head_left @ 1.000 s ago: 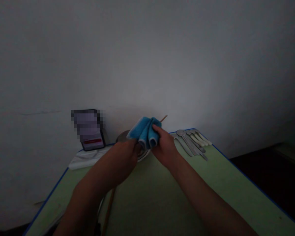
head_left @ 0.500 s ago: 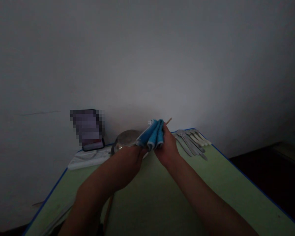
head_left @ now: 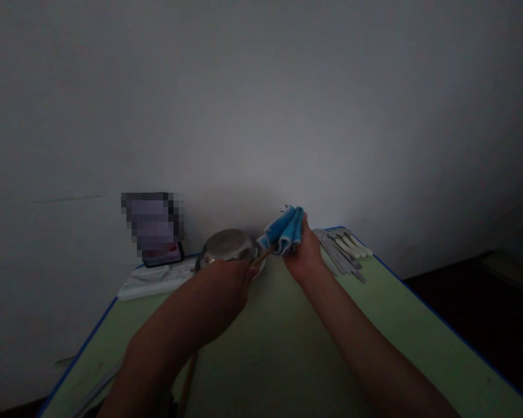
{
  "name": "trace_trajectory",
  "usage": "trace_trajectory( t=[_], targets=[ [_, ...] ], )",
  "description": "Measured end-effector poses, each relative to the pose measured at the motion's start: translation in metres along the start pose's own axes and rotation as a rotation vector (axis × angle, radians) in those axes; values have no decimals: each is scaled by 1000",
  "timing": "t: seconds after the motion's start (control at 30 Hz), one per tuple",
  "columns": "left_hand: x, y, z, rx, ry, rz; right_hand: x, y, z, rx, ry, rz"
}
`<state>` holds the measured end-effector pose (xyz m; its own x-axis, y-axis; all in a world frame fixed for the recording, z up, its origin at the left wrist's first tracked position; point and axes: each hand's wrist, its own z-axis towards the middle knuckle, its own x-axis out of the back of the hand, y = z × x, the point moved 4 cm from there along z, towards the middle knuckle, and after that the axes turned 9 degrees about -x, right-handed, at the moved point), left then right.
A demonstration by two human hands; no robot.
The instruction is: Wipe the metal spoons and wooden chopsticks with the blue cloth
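Observation:
My left hand (head_left: 230, 284) is closed on one end of a thin wooden stick (head_left: 265, 254) that looks like a chopstick. The stick runs up to the right into a folded blue cloth (head_left: 283, 229) with pale edges. My right hand (head_left: 305, 249) is closed around this cloth from the right side. The far part of the stick is hidden in the folds. Both hands are raised over the far part of the green table (head_left: 279, 360), and most of my left fingers are hidden behind the hand.
A shiny round metal vessel (head_left: 229, 244) stands behind my left hand. Spoons and other cutlery (head_left: 342, 252) lie at the far right. A blurred-out screen (head_left: 154, 229) leans on the wall above a white package (head_left: 157, 281). Another long thin brown stick (head_left: 189, 380) lies near my left forearm.
The cloth and my right hand have moved a little to the right, away from my left hand. More of the stick shows between the hands, and its far tip no longer shows past the cloth.

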<state>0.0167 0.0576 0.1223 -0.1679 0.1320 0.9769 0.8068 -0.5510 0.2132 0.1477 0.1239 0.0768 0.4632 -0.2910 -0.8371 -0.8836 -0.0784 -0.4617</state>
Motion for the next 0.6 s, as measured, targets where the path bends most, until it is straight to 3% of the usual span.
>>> trace_trajectory(
  t=[0.17,0.4,0.57,0.6],
  targets=[
    [-4,-1,6,-60,-42,57,4,10,4,-81,2,-41],
    [4,2,-2,-38,24,-59,1,-18,10,49,-56,20],
    [7,-8,-26,-76,-193,-372,-3,-35,6,111,-82,59],
    [10,-10,-30,-97,-187,-430,-2,-38,7,108,-84,73]
  ],
)
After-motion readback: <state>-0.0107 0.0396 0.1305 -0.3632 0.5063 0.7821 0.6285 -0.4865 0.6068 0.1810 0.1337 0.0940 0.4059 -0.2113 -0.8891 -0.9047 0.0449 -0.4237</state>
